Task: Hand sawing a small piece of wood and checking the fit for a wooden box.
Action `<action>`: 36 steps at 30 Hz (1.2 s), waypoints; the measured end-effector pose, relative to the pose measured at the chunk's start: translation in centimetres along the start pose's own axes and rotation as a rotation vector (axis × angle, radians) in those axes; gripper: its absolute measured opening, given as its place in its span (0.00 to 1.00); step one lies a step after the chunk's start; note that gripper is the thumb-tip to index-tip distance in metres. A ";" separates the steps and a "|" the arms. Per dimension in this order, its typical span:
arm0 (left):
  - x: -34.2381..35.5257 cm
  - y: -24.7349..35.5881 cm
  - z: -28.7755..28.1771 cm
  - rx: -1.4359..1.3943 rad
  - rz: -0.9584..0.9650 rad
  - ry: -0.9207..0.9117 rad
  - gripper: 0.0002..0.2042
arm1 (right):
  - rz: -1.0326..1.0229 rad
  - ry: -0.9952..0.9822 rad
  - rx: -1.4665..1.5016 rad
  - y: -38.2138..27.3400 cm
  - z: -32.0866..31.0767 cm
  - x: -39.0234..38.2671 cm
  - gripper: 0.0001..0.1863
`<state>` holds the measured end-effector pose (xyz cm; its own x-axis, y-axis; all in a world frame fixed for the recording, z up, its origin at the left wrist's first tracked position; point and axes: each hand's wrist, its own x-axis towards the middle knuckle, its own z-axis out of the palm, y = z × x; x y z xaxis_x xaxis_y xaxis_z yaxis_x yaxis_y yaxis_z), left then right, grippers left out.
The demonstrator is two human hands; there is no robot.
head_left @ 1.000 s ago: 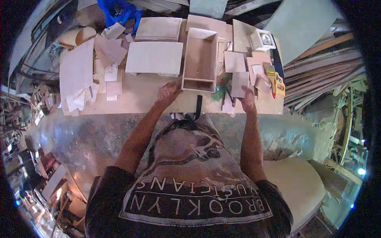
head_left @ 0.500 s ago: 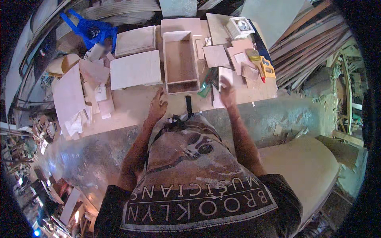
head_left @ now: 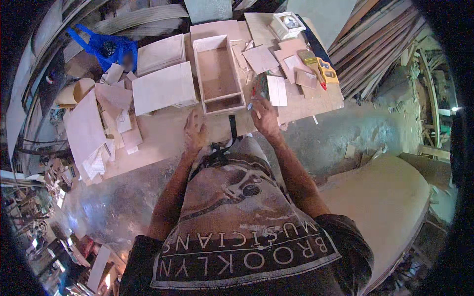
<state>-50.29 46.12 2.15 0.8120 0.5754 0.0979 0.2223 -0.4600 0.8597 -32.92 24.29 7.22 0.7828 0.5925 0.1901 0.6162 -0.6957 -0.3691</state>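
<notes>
A shallow open wooden box (head_left: 217, 69) with a narrow divided compartment at its near end lies on the worktable. My left hand (head_left: 195, 133) hovers by the box's near left corner, fingers apart and holding nothing. To the right of that end, my right hand (head_left: 265, 118) reaches down with bent fingers over small items on the tabletop. A small bluish bit shows at its fingertips, too small to name. Just beyond those fingers is a thin green item, partly covered. A white rectangular piece (head_left: 277, 91) lies beside the right hand, apart from it.
Pale panels (head_left: 164, 90) lie left of the box, with wood offcuts (head_left: 113, 101) farther left. At the right are a paintbrush (head_left: 311, 60), a yellow-handled tool (head_left: 327, 71) and a small white framed box (head_left: 288, 25). A blue bag (head_left: 103, 47) sits at the back left.
My right hand has come left, off the white piece and toward the box's near right corner. The white piece now lies free. My left hand has shifted slightly nearer to me.
</notes>
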 end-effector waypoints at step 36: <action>1.8 1.8 -0.1 -0.440 -0.168 -0.069 0.32 | 0.202 -0.150 1.080 1.0 3.1 0.3 0.34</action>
<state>-48.45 46.38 3.89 0.8215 0.5645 -0.0810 0.1155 -0.0256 0.9930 -32.40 25.03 4.08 0.7967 0.6024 -0.0483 0.0218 -0.1085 -0.9939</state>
